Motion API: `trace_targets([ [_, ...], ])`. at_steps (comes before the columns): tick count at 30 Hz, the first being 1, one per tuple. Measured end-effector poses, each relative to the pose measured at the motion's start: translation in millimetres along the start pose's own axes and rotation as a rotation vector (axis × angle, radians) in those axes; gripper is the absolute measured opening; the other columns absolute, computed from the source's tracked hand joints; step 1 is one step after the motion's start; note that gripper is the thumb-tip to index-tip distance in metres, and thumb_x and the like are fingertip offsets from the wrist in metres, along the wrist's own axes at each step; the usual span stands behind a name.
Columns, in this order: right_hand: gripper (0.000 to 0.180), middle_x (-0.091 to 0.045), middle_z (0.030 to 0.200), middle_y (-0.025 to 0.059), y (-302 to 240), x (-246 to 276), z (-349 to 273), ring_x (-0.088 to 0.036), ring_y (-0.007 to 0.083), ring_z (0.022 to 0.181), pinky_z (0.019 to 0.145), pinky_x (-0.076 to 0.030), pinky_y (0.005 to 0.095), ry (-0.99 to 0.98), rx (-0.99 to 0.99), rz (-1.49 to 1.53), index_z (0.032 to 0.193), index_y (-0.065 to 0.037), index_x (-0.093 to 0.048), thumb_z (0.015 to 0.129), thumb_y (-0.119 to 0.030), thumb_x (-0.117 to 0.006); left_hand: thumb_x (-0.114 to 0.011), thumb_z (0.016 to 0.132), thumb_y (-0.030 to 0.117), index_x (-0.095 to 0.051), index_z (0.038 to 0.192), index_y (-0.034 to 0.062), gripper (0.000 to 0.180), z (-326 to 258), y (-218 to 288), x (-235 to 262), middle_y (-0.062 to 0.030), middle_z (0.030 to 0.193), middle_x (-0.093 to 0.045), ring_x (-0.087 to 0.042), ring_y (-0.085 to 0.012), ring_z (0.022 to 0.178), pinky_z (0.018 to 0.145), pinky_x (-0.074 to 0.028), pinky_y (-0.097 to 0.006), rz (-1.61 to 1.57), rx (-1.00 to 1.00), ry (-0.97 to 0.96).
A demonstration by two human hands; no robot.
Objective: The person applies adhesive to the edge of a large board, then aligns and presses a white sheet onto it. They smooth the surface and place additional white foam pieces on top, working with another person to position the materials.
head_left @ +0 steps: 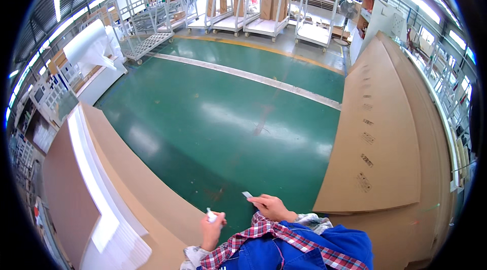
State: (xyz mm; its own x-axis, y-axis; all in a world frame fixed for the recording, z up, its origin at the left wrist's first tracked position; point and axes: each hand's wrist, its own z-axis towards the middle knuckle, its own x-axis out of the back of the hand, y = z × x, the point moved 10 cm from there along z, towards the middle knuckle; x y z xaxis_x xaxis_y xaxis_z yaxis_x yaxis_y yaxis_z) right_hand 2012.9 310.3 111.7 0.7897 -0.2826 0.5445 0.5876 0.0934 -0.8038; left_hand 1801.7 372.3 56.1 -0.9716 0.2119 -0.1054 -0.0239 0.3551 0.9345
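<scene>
Close in front of my body, my left hand (pixel 212 229) is closed around a small white object (pixel 211 214), perhaps a little bottle or tube; its kind is too small to make out. To its right, my right hand (pixel 271 207) pinches a small flat, whitish strip (pixel 247 194) that points up and to the left. The two hands are apart, above the green floor (pixel 238 133). Plaid cuffs and blue work clothes show around my forearms.
Large brown cardboard sheets (pixel 380 133) lie stacked on the right. At left, a brown panel (pixel 63 178) rests with white foam sheeting (pixel 122 244) and cardboard. Wheeled racks (pixel 266 24) stand at the back; a white film roll (pixel 85 44) is at far left.
</scene>
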Motion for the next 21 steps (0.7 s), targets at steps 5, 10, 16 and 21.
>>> trace_targets([
  [5, 0.022, -0.058, 0.075, 0.0071, 72.3, -63.8, 85.5, -0.058, 0.0247, 0.064, 0.055, -0.046, 0.0329, -0.126, -0.018, -0.074, 0.098, -0.019, -0.065, 0.079, -0.012, -0.057, -0.068, 0.076, 0.016, -0.059, 0.080, 0.0038, 0.016, 108.0, -3.9, -0.5, -0.0029, 0.068, -0.061, -0.056, -0.0071, 0.059, 0.054, -0.045, -0.022, 0.169, -0.033, -0.346],
  [10, 0.017, -0.059, 0.079, 0.0043, 35.6, -121.5, 253.9, -0.059, 0.0255, 0.067, 0.057, -0.047, 0.0352, -0.239, 0.160, -0.005, 0.093, -0.020, -0.064, 0.081, -0.017, -0.055, -0.068, 0.076, 0.013, -0.058, 0.079, 0.0034, 0.014, 206.6, 67.4, 73.2, -0.0011, 0.066, -0.059, -0.054, -0.0053, 0.060, 0.054, -0.044, -0.021, 0.171, -0.044, -0.014],
  [16, 0.012, -0.058, 0.074, 0.0042, -30.3, -201.4, 443.8, -0.058, 0.0235, 0.060, 0.052, -0.047, 0.0326, -0.341, 0.428, 0.039, 0.086, -0.017, -0.066, 0.078, -0.012, -0.058, -0.066, 0.077, 0.016, -0.058, 0.077, 0.0030, 0.016, 266.7, 173.6, 164.2, -0.0011, 0.062, -0.055, -0.048, -0.0052, 0.059, 0.053, -0.041, -0.023, 0.427, -0.228, 0.330],
  [21, 0.014, -0.059, 0.074, 0.0053, -70.4, -304.1, 503.8, -0.057, 0.0212, 0.061, 0.051, -0.045, 0.0300, -0.590, 0.593, 0.159, 0.088, -0.015, -0.066, 0.077, -0.008, -0.059, -0.066, 0.076, 0.017, -0.059, 0.080, 0.0048, 0.014, 314.1, 75.6, 213.6, 0.0000, 0.071, -0.058, -0.052, -0.0062, 0.068, 0.065, -0.044, -0.023, 0.015, -0.111, 0.371],
])
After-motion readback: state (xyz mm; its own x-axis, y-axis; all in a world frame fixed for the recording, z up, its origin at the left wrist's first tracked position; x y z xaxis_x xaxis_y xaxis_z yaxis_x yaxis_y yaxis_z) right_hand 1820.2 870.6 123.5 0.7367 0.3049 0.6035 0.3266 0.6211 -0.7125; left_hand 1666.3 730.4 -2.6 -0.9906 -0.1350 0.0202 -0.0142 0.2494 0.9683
